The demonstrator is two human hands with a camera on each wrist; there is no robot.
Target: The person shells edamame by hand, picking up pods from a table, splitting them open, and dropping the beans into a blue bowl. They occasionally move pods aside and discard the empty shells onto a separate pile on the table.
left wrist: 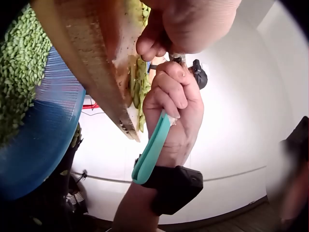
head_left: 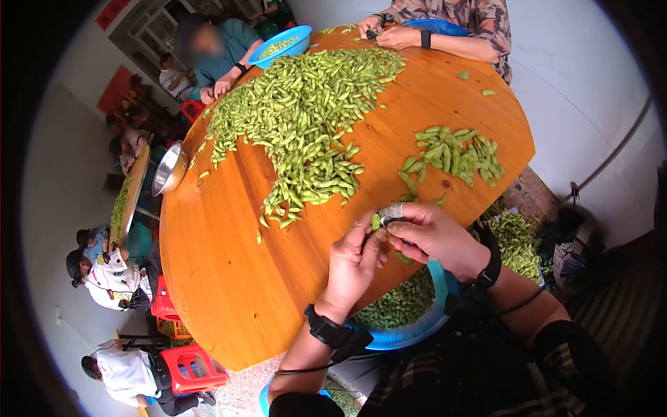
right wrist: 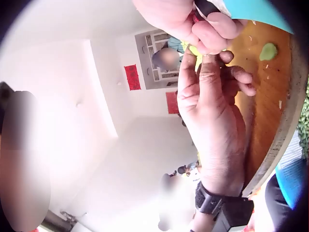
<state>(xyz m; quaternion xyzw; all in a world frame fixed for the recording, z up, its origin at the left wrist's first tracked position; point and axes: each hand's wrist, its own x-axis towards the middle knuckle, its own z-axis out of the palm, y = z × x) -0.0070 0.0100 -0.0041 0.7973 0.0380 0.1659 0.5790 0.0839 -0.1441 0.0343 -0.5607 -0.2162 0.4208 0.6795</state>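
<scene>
My left hand (head_left: 354, 263) pinches a green soybean pod (head_left: 376, 222) between thumb and fingers over the table's near edge. Right against it, my right hand (head_left: 439, 240) has its fingers curled round a small tool with a teal handle (left wrist: 153, 150), which sticks out below the little finger. The tool's working end is mostly hidden between the hands. A silvery wrap (head_left: 391, 211) covers one right finger. In the right wrist view, the left hand's thumb and forefinger meet the right fingertips at the pod. Below both hands stands a blue basin (head_left: 396, 340) of shelled beans.
A big heap of pods (head_left: 299, 104) covers the far part of the wooden table (head_left: 229, 278); a smaller pile (head_left: 458, 154) lies at right. A metal bowl (head_left: 169, 169) stands at the left edge. Across the table sit two people, with a blue bowl (head_left: 281, 47) near one.
</scene>
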